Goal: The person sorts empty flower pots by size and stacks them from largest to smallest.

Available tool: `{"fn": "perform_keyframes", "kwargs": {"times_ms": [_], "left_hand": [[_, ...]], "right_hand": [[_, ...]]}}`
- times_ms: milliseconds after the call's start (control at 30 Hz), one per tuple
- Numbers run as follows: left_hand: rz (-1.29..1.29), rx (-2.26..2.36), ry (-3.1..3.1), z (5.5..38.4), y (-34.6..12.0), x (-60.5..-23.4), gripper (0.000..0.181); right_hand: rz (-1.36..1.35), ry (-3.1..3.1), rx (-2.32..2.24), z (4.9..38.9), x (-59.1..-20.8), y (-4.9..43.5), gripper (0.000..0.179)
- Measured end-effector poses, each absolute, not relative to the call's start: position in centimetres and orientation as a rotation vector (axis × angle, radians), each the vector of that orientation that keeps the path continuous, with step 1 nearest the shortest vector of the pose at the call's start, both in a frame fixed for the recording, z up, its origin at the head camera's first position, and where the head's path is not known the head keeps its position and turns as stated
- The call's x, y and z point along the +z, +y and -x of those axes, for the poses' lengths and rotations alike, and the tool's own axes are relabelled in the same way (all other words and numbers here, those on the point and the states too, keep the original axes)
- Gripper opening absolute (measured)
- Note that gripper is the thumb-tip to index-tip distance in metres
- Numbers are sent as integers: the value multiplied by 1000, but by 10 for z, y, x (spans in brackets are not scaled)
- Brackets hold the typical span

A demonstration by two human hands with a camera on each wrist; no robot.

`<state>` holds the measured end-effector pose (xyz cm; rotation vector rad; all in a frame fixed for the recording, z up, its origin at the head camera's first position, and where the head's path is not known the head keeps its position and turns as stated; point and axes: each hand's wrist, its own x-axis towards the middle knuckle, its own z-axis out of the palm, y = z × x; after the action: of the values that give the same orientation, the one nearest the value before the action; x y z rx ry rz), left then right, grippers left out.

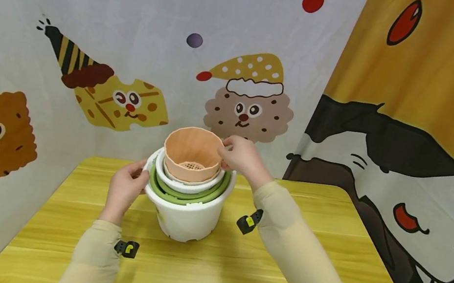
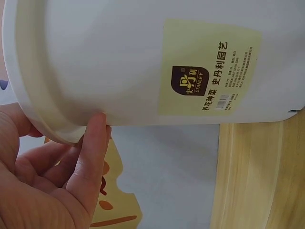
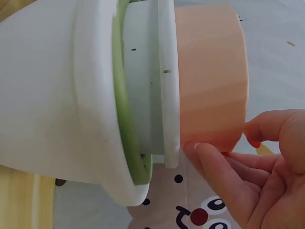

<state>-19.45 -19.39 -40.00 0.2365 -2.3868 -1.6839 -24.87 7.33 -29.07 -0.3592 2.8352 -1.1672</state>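
Several flower pots stand nested on the table. Outermost is a large white pot [image 1: 192, 222], with a printed label [image 2: 209, 71] on its side in the left wrist view. Inside its rim sits a green pot [image 1: 182, 199], then a smaller white pot [image 3: 167, 86], and on top a peach-coloured pot [image 1: 192, 148] with a perforated bottom. My left hand [image 1: 123, 189] grips the large white pot's rim at the left, thumb above and fingers under it. With thumb and fingers, my right hand [image 1: 242, 156] pinches the peach pot's rim and wall on the right side.
The pots stand on a yellow wood-grain table [image 1: 196, 280], toward its back edge. Behind it hangs a white cloth [image 1: 141, 9] with cartoon prints, and a yellow patterned cloth [image 1: 441, 86] hangs at the right. Each sleeve has a black wrist mount.
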Motion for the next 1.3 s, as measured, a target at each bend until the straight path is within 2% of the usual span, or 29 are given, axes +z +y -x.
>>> {"fn": "perform_keyframes", "kwargs": {"times_ms": [433,633,1300], "left_hand": [[-233,-1680,-2373,195,-194,-398,46],[-236,-1672,-2384,194,-195,-398,45],[-162,-1644,-2420,188,-210,-402,47]], "right_hand": [[437,2698,-1476,229,-305,112,35],[450,2672,-1572,216,-309,132,30],[448,2807,-1565,194,-344,197,25]]}}
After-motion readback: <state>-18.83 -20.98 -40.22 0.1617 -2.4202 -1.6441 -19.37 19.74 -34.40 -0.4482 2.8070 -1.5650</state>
